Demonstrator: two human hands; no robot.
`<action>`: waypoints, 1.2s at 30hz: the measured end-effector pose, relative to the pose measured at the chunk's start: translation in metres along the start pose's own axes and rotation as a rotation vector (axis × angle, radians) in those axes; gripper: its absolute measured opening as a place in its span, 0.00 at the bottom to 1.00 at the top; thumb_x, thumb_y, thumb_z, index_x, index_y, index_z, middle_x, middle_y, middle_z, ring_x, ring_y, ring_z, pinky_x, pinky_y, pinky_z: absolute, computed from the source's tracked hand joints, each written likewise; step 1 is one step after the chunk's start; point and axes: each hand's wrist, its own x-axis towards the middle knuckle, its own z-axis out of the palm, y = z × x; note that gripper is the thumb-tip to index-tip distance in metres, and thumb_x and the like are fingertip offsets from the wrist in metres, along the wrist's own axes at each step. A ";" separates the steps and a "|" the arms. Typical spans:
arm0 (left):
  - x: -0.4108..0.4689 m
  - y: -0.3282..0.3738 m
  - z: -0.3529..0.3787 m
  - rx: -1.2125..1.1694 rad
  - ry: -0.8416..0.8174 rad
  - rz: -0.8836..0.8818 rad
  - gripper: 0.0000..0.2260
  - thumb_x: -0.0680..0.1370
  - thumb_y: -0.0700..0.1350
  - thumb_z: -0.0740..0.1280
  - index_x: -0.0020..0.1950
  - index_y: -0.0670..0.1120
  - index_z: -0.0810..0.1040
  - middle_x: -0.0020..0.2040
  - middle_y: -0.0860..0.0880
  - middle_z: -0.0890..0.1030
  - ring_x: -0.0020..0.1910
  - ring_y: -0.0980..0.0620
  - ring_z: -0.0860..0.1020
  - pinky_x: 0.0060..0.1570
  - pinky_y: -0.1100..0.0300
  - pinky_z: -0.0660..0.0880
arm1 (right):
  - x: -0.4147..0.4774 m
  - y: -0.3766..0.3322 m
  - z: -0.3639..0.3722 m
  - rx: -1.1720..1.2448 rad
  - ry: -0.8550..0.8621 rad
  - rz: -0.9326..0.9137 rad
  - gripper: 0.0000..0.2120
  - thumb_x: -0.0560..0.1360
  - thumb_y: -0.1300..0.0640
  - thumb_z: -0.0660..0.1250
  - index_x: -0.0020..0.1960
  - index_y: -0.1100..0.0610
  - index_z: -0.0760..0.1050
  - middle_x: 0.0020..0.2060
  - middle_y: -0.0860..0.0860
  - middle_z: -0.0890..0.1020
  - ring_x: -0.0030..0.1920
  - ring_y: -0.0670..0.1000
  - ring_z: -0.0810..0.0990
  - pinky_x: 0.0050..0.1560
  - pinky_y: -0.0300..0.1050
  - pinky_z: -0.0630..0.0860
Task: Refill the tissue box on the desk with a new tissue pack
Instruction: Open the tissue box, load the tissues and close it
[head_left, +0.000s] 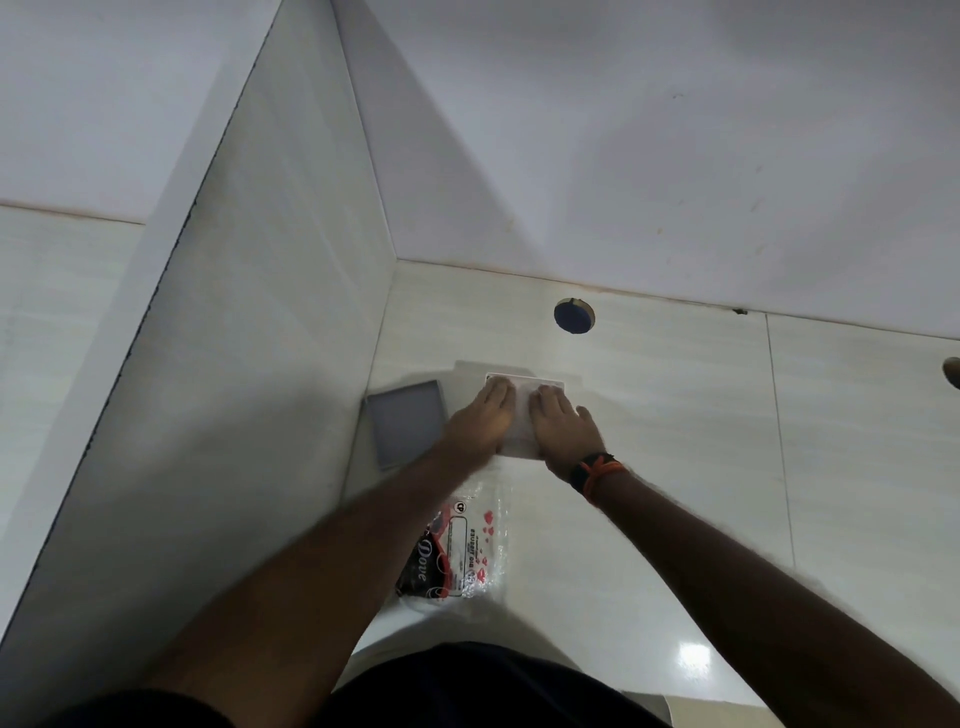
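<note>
Pressing flat with both hands, left hand (480, 415) and right hand (563, 423), on a white stack of tissues (519, 434), fingers stretched out and close together, palms down, gripping nothing; probably squaring and pushing the stack down into the tissue box (524, 380), whose pale rim shows only at the far side. Set near the desk's (675, 415) back left corner, just beside the side panel (270, 364). Lying alongside to the left, a grey lid (408, 423), likely taken off for access. Discarded nearer the front edge, the emptied clear wrapper (457, 551) with red and black print. Plain, white, soft-looking tissues.
</note>
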 end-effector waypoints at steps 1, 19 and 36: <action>-0.008 -0.006 0.000 -0.094 0.076 -0.020 0.26 0.68 0.37 0.74 0.65 0.33 0.76 0.63 0.36 0.79 0.65 0.40 0.77 0.65 0.55 0.72 | 0.000 0.002 -0.001 0.031 0.005 -0.001 0.30 0.76 0.61 0.66 0.76 0.63 0.61 0.74 0.61 0.65 0.74 0.61 0.65 0.65 0.58 0.73; -0.053 -0.028 -0.016 -0.300 0.476 -0.554 0.04 0.77 0.35 0.62 0.46 0.41 0.76 0.38 0.45 0.79 0.33 0.47 0.77 0.28 0.52 0.76 | -0.016 -0.014 -0.021 1.156 0.415 0.328 0.08 0.77 0.58 0.69 0.55 0.57 0.81 0.54 0.51 0.84 0.50 0.50 0.82 0.49 0.32 0.77; 0.012 0.001 -0.043 -0.965 0.299 -0.880 0.13 0.79 0.43 0.61 0.39 0.39 0.79 0.37 0.43 0.78 0.37 0.42 0.77 0.32 0.57 0.74 | -0.009 0.014 -0.002 1.335 0.418 0.579 0.09 0.75 0.58 0.71 0.53 0.59 0.84 0.48 0.55 0.86 0.49 0.58 0.85 0.48 0.56 0.84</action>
